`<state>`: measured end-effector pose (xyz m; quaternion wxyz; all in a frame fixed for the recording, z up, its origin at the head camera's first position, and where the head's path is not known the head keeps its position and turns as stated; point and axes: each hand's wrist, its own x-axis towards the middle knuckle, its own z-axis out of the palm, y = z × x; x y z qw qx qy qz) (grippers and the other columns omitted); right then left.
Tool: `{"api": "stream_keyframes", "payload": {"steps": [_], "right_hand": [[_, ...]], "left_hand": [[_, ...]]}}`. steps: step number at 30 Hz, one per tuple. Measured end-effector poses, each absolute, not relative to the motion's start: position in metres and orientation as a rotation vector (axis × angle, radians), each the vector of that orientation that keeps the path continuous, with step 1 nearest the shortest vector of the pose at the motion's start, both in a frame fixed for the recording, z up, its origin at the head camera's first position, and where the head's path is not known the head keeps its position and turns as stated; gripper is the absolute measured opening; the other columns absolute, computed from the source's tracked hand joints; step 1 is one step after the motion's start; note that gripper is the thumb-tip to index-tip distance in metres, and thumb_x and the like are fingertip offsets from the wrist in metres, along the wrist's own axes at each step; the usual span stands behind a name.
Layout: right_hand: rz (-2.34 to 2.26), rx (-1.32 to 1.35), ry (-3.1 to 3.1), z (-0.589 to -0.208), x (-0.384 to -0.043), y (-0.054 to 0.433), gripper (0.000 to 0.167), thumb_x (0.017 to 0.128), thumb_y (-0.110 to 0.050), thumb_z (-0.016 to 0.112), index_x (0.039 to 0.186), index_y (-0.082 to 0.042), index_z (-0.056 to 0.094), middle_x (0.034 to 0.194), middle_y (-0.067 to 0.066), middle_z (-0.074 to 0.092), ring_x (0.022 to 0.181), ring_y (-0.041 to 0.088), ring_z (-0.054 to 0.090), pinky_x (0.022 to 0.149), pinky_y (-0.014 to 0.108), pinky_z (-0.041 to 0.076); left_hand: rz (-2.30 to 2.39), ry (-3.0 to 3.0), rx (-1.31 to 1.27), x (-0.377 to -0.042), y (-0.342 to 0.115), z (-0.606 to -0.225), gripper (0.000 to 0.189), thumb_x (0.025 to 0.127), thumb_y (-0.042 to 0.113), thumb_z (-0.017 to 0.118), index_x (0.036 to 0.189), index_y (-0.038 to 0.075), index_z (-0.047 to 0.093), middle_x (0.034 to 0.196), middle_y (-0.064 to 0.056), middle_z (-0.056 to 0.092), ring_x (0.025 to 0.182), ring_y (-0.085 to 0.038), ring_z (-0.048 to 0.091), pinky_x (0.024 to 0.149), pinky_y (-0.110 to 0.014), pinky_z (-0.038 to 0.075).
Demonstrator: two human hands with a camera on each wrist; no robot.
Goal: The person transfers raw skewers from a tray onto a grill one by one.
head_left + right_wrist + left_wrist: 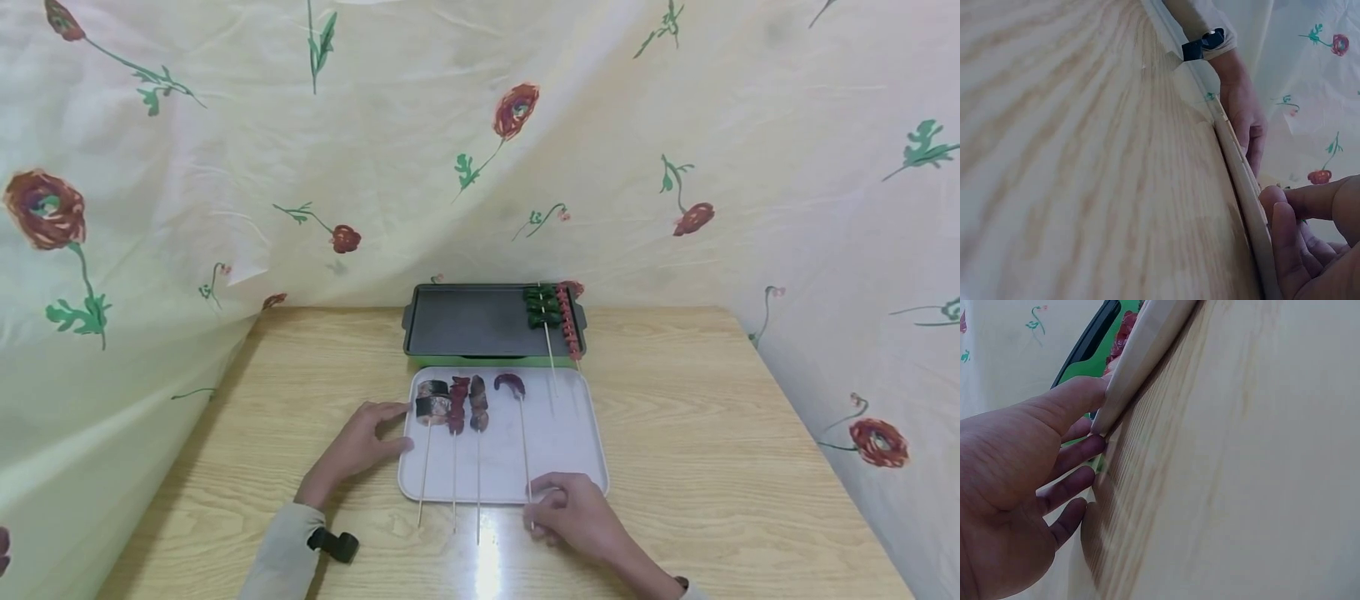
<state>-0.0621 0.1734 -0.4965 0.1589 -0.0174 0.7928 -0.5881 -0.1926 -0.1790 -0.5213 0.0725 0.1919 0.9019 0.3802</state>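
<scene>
On a white tray [566, 450] lie several skewers. My right hand [573, 510] pinches the lower end of a wooden skewer [524, 442] whose tip carries a curled dark purple-red piece. In the right wrist view, thumb and forefinger meet beside the tray's edge. At the tray's left rim rests my left hand [363, 437], thumb and fingertips touching the edge and the fingers loosely extended. Left to right stand a skewer of silvery-skinned fish pieces [432, 408], a dark red meat skewer [457, 407] and a brownish skewer [478, 404], their sticks overhanging the front rim.
Behind the tray sits a dark rectangular griddle [472, 321] with a green base. At its right lie a skewer of green pepper pieces [543, 307] and a pink-red skewer [567, 323], sticks reaching over the tray. A flowered cloth [420, 167] hangs behind the wooden table [697, 433].
</scene>
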Motion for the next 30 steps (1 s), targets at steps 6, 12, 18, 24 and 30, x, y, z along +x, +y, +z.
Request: {"api": "stream_keyframes", "payload": {"steps": [6,12,18,24,30], "right_hand": [[-1.631,-0.064,2.314,-0.490,-0.059,0.177,0.040,0.088,-0.011,0.078,0.119,0.010,0.064,0.072,0.007,0.074,0.062,0.020,0.068,0.053,0.025,0.055],[-1.636,-0.088,2.286,-0.476,-0.054,0.178,0.038,0.089,-0.010,0.076,0.119,0.011,0.064,0.076,0.010,0.075,0.065,0.023,0.070,0.055,0.028,0.058],[-1.622,-0.149,2.314,-0.462,-0.054,0.181,0.040,0.089,-0.009,0.075,0.121,0.012,0.063,0.075,0.010,0.075,0.065,0.024,0.069,0.055,0.030,0.058],[-1.581,-0.189,2.374,-0.451,-0.061,0.185,0.040,0.090,-0.011,0.075,0.123,0.011,0.063,0.076,0.011,0.074,0.062,0.029,0.067,0.053,0.033,0.058],[-1.578,-0.196,2.413,-0.438,-0.073,0.189,0.043,0.090,-0.013,0.077,0.124,0.010,0.063,0.076,0.009,0.074,0.065,0.027,0.069,0.056,0.033,0.060]], "left_hand": [[1.138,2.712,0.581,-0.193,-0.178,-0.522,0.061,0.088,0.034,0.081,0.141,0.011,0.062,0.145,-0.010,0.060,0.135,-0.034,0.051,0.118,-0.055,0.036],[1.125,2.721,0.574,-0.194,-0.178,-0.523,0.061,0.088,0.034,0.081,0.141,0.011,0.062,0.145,-0.010,0.060,0.135,-0.034,0.052,0.116,-0.054,0.039],[1.124,2.721,0.581,-0.193,-0.179,-0.523,0.061,0.088,0.033,0.081,0.142,0.011,0.062,0.145,-0.010,0.060,0.136,-0.035,0.050,0.117,-0.055,0.037],[1.134,2.714,0.590,-0.193,-0.178,-0.523,0.061,0.088,0.032,0.081,0.141,0.010,0.061,0.146,-0.011,0.059,0.138,-0.036,0.049,0.120,-0.056,0.032],[1.131,2.718,0.591,-0.194,-0.179,-0.524,0.062,0.088,0.032,0.082,0.141,0.009,0.062,0.146,-0.012,0.059,0.138,-0.037,0.049,0.121,-0.057,0.030]]}}
